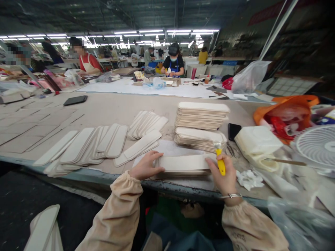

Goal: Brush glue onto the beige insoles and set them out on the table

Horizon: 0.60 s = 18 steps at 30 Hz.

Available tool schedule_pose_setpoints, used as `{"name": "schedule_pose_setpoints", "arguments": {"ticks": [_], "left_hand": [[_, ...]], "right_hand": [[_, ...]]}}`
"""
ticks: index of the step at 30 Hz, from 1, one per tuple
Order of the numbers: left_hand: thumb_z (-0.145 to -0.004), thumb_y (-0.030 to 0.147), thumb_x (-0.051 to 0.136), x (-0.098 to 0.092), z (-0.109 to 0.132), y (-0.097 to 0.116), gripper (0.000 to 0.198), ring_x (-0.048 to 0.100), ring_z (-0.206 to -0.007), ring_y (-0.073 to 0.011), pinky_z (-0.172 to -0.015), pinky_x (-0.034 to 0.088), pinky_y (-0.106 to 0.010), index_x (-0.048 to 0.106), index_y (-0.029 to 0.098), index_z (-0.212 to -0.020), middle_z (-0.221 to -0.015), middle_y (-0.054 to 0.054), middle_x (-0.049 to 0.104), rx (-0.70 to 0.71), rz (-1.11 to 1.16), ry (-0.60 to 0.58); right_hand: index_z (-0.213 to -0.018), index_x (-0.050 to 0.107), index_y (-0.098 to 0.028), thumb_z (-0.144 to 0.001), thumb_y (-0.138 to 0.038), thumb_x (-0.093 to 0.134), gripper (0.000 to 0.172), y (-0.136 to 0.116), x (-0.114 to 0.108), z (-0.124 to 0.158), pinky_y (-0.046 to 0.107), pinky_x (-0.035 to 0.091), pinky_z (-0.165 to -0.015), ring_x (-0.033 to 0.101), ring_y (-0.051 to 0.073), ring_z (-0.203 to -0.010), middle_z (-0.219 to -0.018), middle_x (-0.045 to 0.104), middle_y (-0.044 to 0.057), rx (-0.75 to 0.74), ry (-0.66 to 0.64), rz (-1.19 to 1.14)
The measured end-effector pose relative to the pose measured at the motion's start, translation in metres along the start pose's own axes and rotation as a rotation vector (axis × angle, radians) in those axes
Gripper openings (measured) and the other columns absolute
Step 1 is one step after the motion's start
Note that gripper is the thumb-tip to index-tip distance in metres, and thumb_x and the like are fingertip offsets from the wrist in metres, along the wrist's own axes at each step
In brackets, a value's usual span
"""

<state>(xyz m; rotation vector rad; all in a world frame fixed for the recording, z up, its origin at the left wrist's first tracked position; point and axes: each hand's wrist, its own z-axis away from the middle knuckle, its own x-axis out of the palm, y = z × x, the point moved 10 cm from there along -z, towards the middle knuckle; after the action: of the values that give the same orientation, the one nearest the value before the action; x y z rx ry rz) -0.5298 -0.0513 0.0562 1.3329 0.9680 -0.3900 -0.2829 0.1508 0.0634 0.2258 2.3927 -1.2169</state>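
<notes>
My left hand [145, 166] rests on the left end of a small stack of long cream strips [184, 163] lying at the table's near edge, fingers curled over that end. My right hand [223, 175] is closed round a yellow-handled brush [220, 157], bristles pointing up, and also touches the right end of the same stack. Behind it stand two taller piles of the same strips [201, 116]. More strips lie fanned out in overlapping rows [86, 146] to the left.
A black phone [233, 130], scissors [231, 150], a cream cloth bundle [258, 141], a white fan [318, 144] and an orange bag [288, 111] crowd the right side. A dark tablet [75, 100] lies far left. Other people work at tables behind.
</notes>
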Motion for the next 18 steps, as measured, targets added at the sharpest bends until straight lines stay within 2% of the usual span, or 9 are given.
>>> {"name": "schedule_pose_setpoints", "arguments": {"ticks": [5,7,9,11,14,16,18], "left_hand": [[-0.079,0.04,0.068,0.001,-0.001,0.0,0.054,0.055,-0.119,-0.0273,-0.108,0.04,-0.043,0.059,0.015,-0.126,-0.125,-0.014,0.059,0.002,-0.014,0.006],[-0.079,0.041,0.067,0.001,-0.002,0.0,0.053,0.056,-0.118,-0.027,-0.107,0.041,-0.043,0.059,0.015,-0.126,-0.124,-0.013,0.06,-0.003,-0.013,0.014],[-0.079,0.043,0.067,0.001,-0.002,-0.001,0.054,0.056,-0.118,-0.0274,-0.107,0.041,-0.043,0.06,0.015,-0.125,-0.125,-0.013,0.06,-0.012,-0.017,0.013],[-0.079,0.047,0.066,0.002,-0.003,-0.003,0.055,0.056,-0.119,-0.0281,-0.107,0.041,-0.044,0.06,0.016,-0.125,-0.126,-0.012,0.061,-0.02,-0.029,-0.002],[-0.078,0.052,0.066,0.004,-0.005,-0.009,0.059,0.056,-0.12,-0.0291,-0.107,0.041,-0.044,0.059,0.017,-0.126,-0.128,-0.012,0.061,-0.026,-0.052,-0.024],[-0.078,0.055,0.064,0.006,-0.007,-0.015,0.061,0.056,-0.121,-0.0295,-0.107,0.042,-0.044,0.059,0.017,-0.127,-0.129,-0.013,0.061,-0.028,-0.064,-0.032],[-0.079,0.057,0.063,0.008,-0.008,-0.021,0.063,0.056,-0.122,-0.0297,-0.107,0.042,-0.045,0.058,0.018,-0.127,-0.13,-0.012,0.061,-0.029,-0.073,-0.031]], "right_hand": [[-0.092,0.05,-0.023,-0.084,-0.053,0.062,0.033,-0.005,0.005,0.001,0.028,0.042,-0.057,0.056,0.017,-0.061,-0.083,0.062,0.002,-0.086,-0.041,0.085],[-0.094,0.049,-0.023,-0.088,-0.047,0.06,0.027,-0.011,0.006,0.002,0.031,0.047,-0.062,0.064,0.021,-0.073,-0.095,0.067,0.006,-0.16,-0.05,0.106],[-0.096,0.048,-0.023,-0.091,-0.038,0.059,0.02,-0.024,0.005,0.004,0.036,0.052,-0.074,0.065,0.025,-0.092,-0.108,0.067,0.009,-0.275,-0.052,0.123],[-0.096,0.048,-0.023,-0.091,-0.029,0.061,0.015,-0.04,0.001,0.007,0.043,0.052,-0.087,0.06,0.028,-0.111,-0.115,0.066,0.011,-0.401,-0.039,0.151],[-0.097,0.05,-0.023,-0.089,-0.018,0.062,0.015,-0.063,-0.005,0.013,0.051,0.047,-0.099,0.045,0.031,-0.132,-0.125,0.062,0.013,-0.534,-0.024,0.178],[-0.097,0.051,-0.022,-0.089,-0.014,0.06,0.015,-0.074,-0.004,0.018,0.055,0.042,-0.104,0.038,0.031,-0.137,-0.131,0.059,0.013,-0.572,-0.037,0.178],[-0.096,0.053,-0.022,-0.09,-0.015,0.059,0.011,-0.083,0.005,0.026,0.057,0.037,-0.109,0.039,0.03,-0.137,-0.132,0.059,0.012,-0.595,-0.112,0.158]]}}
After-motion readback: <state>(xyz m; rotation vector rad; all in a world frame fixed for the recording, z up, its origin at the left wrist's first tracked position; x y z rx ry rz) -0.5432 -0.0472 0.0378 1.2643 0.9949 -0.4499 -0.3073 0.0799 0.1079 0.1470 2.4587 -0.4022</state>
